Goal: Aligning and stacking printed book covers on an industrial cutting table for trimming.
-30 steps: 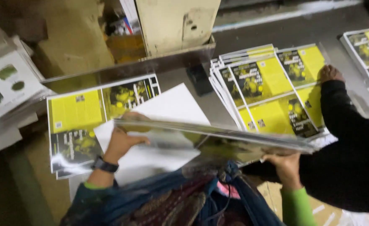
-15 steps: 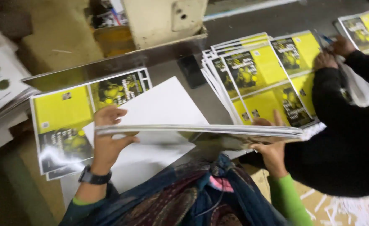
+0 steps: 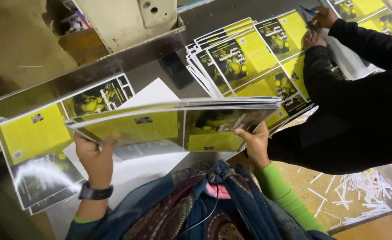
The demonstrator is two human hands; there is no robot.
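Head view: left hand (image 3: 96, 155) and right hand (image 3: 254, 143) each grip an end of a yellow-and-black printed sheet stack (image 3: 173, 124), held between them, long axis left-to-right, underside tilted upward.

A co-worker's dark sleeve (image 3: 351, 111) blocks the right; the white sheet (image 3: 151, 95) ahead seems unobstructed.

**Colours and patterns observed**

Held stack of printed sheets (image 3: 173, 122): yellow panels beside dark photographic panels. Fanned sheets (image 3: 249, 62): same yellow-and-black print. Blank sheet (image 3: 153, 93): white. Worktop (image 3: 147, 75): grey metal. Own sleeve (image 3: 285, 193): bright green. Scarf (image 3: 205, 204): blue, maroon patterned. Watch (image 3: 96, 193): black.
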